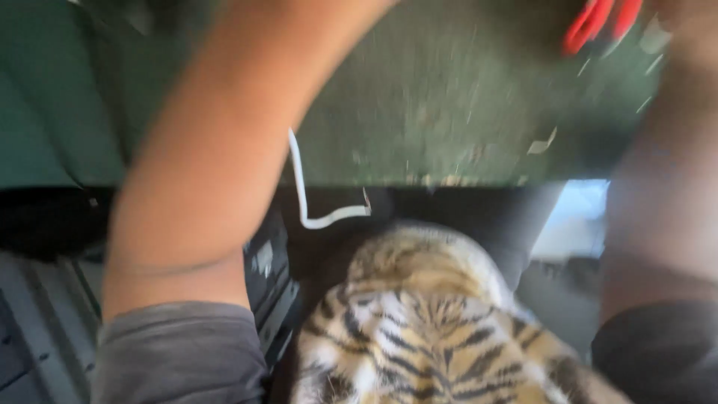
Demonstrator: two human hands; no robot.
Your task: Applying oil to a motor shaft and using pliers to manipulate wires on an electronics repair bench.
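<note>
Two bare forearms reach away over a green work surface, in a badly blurred view.

The left forearm (217, 150) rises from a grey sleeve (179, 352) and runs out of the top edge, so that hand is out of view; the right forearm (666, 187) does the same at the far right, and whether either hand is open or closed cannot be told. Something red (598, 22), possibly scissor handles, sits far right near the right arm. A white strip (303, 187) hangs over the green surface's (449, 97) near edge (just above a tiger-striped cloth (426, 329), near centre).
</note>
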